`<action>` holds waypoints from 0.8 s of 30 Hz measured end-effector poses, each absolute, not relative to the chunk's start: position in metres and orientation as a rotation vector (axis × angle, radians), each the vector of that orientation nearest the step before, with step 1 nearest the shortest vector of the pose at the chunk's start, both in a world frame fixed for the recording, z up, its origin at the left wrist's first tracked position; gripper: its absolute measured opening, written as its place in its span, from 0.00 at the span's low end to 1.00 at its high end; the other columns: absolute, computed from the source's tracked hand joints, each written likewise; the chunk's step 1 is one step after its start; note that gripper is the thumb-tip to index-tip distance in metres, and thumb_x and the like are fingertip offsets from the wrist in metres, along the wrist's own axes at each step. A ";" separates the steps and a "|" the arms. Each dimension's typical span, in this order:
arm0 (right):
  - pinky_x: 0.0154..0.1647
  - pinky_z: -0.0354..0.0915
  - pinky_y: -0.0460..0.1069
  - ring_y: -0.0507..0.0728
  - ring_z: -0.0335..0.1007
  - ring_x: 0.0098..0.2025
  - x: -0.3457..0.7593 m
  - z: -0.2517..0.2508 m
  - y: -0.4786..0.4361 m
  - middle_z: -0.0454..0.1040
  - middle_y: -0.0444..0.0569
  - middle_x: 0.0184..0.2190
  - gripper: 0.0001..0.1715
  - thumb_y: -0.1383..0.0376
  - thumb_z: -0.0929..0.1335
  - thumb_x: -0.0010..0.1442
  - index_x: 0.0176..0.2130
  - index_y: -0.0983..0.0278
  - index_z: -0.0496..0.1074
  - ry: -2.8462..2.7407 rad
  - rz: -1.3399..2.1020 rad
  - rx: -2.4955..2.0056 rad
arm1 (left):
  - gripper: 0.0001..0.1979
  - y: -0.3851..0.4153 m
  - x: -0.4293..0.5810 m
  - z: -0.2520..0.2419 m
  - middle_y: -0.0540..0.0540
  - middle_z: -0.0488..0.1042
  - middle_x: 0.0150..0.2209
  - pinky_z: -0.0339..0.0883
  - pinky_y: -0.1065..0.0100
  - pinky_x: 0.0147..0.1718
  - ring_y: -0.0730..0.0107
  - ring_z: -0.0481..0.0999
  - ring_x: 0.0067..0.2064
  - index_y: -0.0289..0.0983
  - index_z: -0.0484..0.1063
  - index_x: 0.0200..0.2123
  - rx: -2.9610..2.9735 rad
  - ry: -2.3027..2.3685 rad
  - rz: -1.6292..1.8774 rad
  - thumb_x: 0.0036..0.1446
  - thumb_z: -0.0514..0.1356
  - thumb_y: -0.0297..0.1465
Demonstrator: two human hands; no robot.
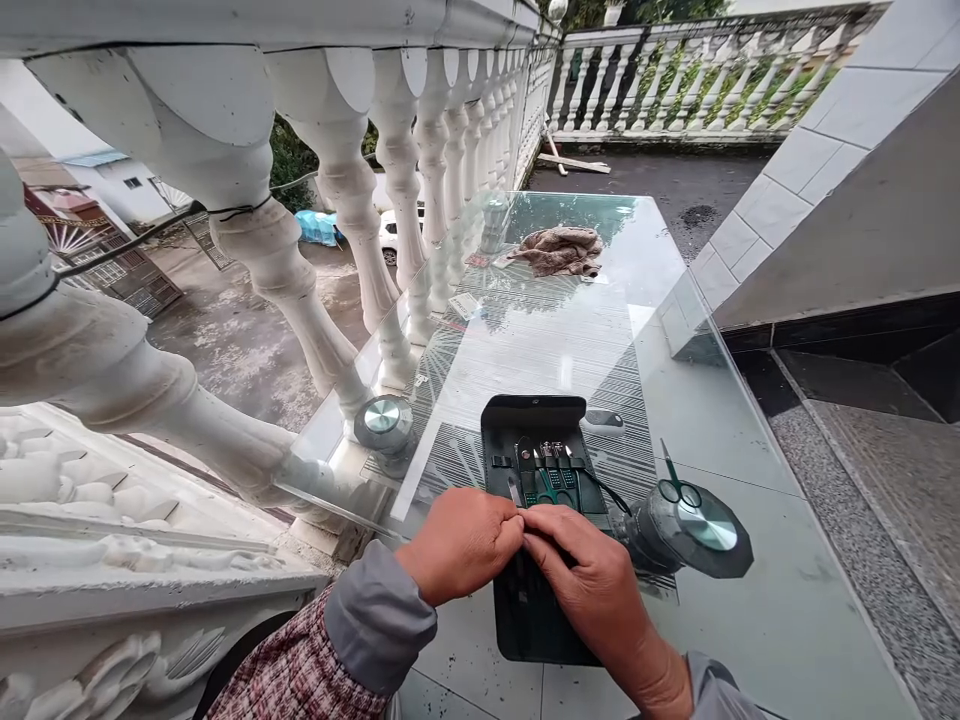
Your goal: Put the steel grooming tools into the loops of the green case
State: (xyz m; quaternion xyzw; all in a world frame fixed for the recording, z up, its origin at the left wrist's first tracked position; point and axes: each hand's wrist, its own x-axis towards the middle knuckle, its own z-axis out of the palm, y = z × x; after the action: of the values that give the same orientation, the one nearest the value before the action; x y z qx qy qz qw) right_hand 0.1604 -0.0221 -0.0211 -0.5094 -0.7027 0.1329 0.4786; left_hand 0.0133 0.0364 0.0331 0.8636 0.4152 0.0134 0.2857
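Left hand (pixel 465 540) and right hand (pixel 589 570), fingers pinched, contents unclear, seem mid-handling over the lower-centre tool case (pixel 536 632); steadiness needed next.

A home's terrace (pixel 694 185), it seemed: white balusters (pixel 259 240) were ranged left of the left hand (pixel 459 545), a courtyard (pixel 225 335) was overlooked beyond, a tiled wall (pixel 795 180) was raised right of the right hand (pixel 592 580).

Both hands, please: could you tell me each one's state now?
Left hand: closed, above the black case; anything held is hidden.
Right hand: closed, close against the left; anything held is hidden.
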 end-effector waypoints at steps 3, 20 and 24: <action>0.38 0.70 0.48 0.52 0.73 0.35 0.161 -0.022 -0.021 0.77 0.47 0.32 0.08 0.69 0.65 0.59 0.37 0.61 0.73 -1.726 0.300 -1.244 | 0.17 0.037 0.013 0.031 0.51 0.73 0.24 0.52 0.71 0.25 0.72 0.69 0.26 0.37 0.67 0.22 2.389 1.112 -0.016 0.60 0.47 0.29; 0.34 0.63 0.48 0.52 0.68 0.32 0.155 -0.032 -0.010 0.75 0.46 0.30 0.08 0.70 0.63 0.60 0.34 0.64 0.73 -1.897 -0.001 -1.359 | 0.17 0.038 0.008 0.025 0.44 0.75 0.28 0.61 0.68 0.26 0.60 0.76 0.31 0.38 0.71 0.27 2.580 1.454 -0.084 0.60 0.45 0.31; 0.35 0.61 0.48 0.53 0.66 0.33 0.155 -0.031 -0.009 0.75 0.47 0.30 0.09 0.69 0.63 0.60 0.34 0.64 0.73 -1.897 -0.017 -1.384 | 0.16 0.037 0.007 0.022 0.44 0.75 0.28 0.63 0.67 0.27 0.61 0.76 0.32 0.38 0.71 0.27 2.602 1.429 -0.081 0.60 0.46 0.30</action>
State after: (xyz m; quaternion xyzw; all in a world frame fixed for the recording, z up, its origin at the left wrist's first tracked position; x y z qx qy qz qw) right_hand 0.1548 -0.0090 -0.0308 -0.5436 -0.7452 -0.0067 0.3863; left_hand 0.0074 0.0371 0.0216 0.8728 0.4796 -0.0272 0.0859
